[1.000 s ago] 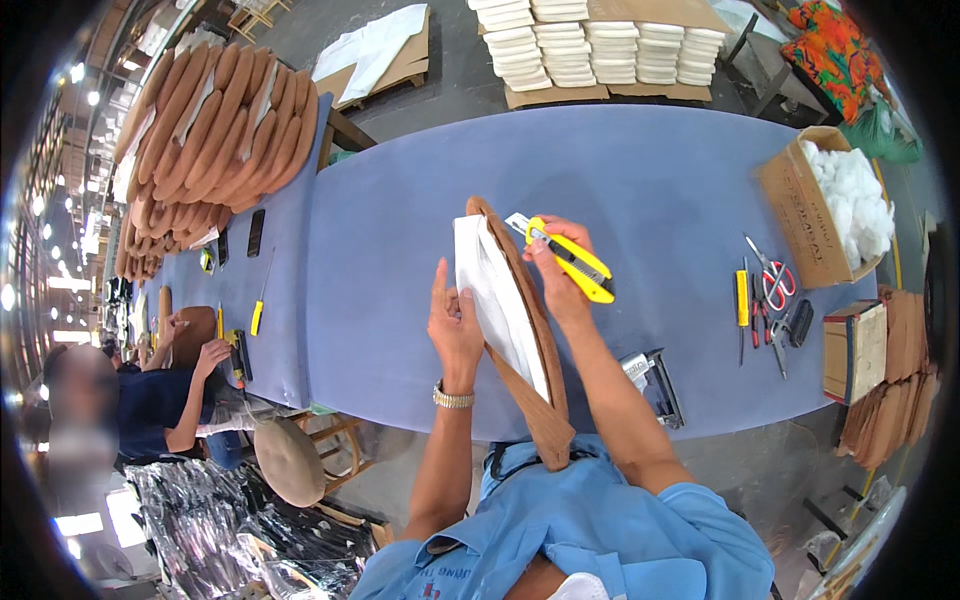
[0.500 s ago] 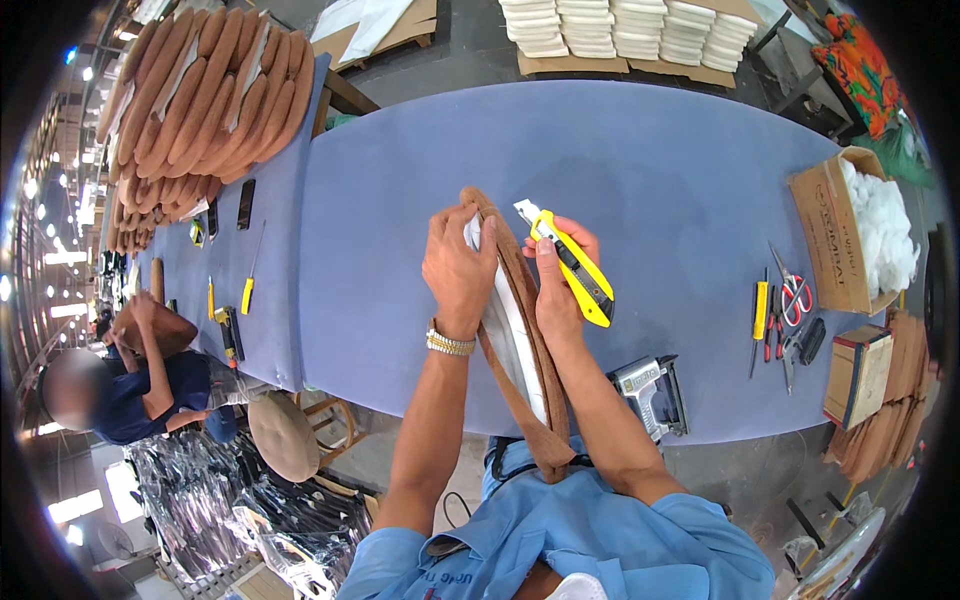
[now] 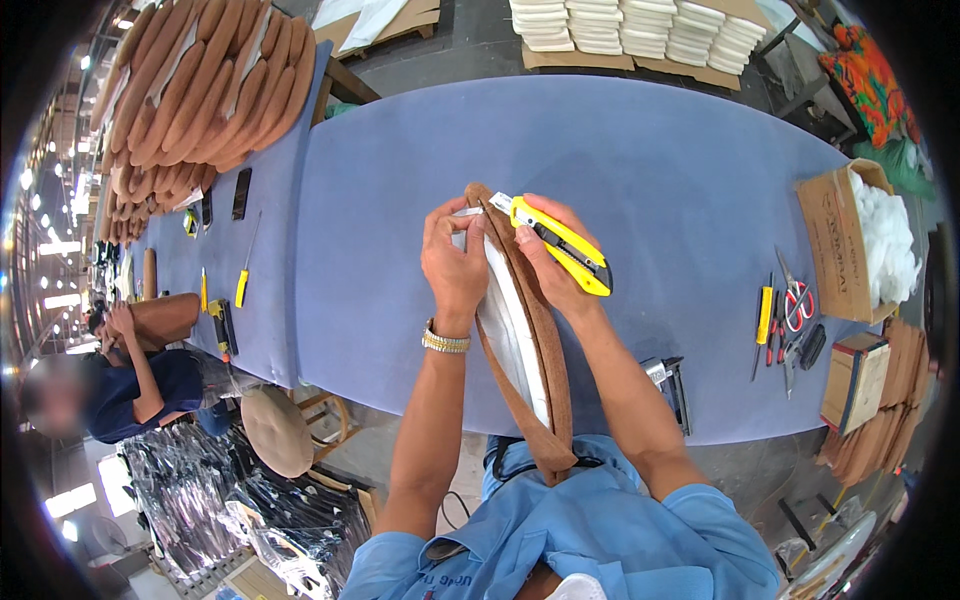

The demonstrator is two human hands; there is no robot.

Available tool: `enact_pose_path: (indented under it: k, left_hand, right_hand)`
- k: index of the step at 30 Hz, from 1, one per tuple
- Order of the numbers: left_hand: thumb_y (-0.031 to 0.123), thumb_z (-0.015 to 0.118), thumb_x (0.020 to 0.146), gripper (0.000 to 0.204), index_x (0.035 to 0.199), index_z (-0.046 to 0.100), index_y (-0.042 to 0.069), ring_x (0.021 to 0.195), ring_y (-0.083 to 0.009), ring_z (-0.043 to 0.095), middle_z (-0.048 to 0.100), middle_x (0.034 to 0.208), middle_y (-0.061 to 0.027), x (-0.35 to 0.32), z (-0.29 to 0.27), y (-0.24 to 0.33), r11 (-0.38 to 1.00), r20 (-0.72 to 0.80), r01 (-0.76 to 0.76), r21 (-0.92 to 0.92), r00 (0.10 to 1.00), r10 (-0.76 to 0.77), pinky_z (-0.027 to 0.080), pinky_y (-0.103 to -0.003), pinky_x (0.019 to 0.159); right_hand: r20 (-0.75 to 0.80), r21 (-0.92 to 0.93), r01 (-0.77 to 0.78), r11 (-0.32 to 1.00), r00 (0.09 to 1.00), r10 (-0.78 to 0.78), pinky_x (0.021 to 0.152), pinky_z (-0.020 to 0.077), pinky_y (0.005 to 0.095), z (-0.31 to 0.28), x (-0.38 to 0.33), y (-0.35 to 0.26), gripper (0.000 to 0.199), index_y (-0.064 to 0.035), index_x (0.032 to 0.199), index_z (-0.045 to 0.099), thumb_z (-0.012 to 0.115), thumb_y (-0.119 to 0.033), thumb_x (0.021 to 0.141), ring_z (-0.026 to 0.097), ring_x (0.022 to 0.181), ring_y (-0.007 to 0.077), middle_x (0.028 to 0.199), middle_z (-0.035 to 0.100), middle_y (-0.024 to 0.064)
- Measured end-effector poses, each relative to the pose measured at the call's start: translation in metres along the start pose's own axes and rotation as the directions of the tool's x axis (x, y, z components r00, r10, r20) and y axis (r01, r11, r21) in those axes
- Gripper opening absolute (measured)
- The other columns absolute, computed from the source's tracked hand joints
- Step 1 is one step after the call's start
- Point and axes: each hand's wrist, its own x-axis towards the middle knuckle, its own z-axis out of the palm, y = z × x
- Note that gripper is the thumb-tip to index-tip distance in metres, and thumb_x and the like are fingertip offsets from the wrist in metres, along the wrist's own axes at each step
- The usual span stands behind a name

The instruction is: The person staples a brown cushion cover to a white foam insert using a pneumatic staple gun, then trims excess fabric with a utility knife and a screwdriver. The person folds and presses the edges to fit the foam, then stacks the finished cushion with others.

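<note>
A long, narrow brown cushion [image 3: 545, 345] stands on its edge in front of me, its lower end against my blue shirt. White padding [image 3: 512, 325] shows along its open side. My left hand [image 3: 455, 262] is closed on the cushion's upper end, a small whitish piece showing at the fingertips. In my right hand [image 3: 560, 280] is a yellow utility knife [image 3: 563, 243]. Its blade points up and left, close to the brown fabric at the top; whether it touches cannot be made out.
On the blue table [image 3: 400, 140], a nail gun [image 3: 672, 390] lies by my right forearm. Farther right are scissors [image 3: 797, 303], screwdrivers and a cardboard box [image 3: 835, 250] of white stuffing. Brown cushions [image 3: 200, 90] are piled far left; a co-worker [image 3: 140, 385] sits below them.
The knife has moved left and slightly up, bringing its blade to the cushion's top. My left hand's fingers have shifted at the upper edge. The co-worker's arms have moved.
</note>
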Motion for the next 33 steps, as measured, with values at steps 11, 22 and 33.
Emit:
enact_pose_path:
  k: [11,22,33]
  left_hand:
    - [0.009,0.074,0.093,0.012,0.089,0.067,0.000,0.111,-0.0326,0.069,0.072,0.123,-0.0169,0.000,-0.001,-0.004,0.997,0.022,0.053,-0.053,0.998,-0.052,0.054,-0.043,0.093]
    - [0.010,0.073,0.094,0.011,0.091,0.069,0.000,0.109,-0.0322,0.070,0.072,0.121,-0.0161,-0.001,0.007,-0.002,0.996,-0.037,0.058,-0.062,0.998,-0.060,0.054,-0.043,0.092]
    - [0.011,0.071,0.095,0.013,0.092,0.067,0.000,0.111,-0.0305,0.068,0.070,0.123,-0.0157,0.001,0.003,-0.004,0.995,-0.003,0.101,-0.017,0.995,-0.101,0.053,-0.043,0.093]
  right_hand:
    - [0.149,-0.228,0.196,0.954,0.975,-0.165,0.081,0.0572,0.0326,-0.001,0.010,-0.017,0.029,-0.0026,0.119,0.073,0.076,-0.006,0.090,0.073,0.092,0.0235,0.107,0.076,0.0130]
    - [0.248,-0.349,0.261,0.900,0.952,-0.180,0.072,0.0570,0.0347,0.000,0.011,-0.026,0.030,-0.0042,0.117,0.071,0.077,-0.008,0.088,0.073,0.084,0.0274,0.099,0.075,0.0118]
    - [0.298,-0.362,0.314,0.878,0.931,-0.210,0.073,0.0576,0.0362,0.000,0.011,-0.022,0.029,-0.0042,0.116,0.070,0.075,-0.009,0.088,0.073,0.084,0.0307,0.100,0.075,0.0137]
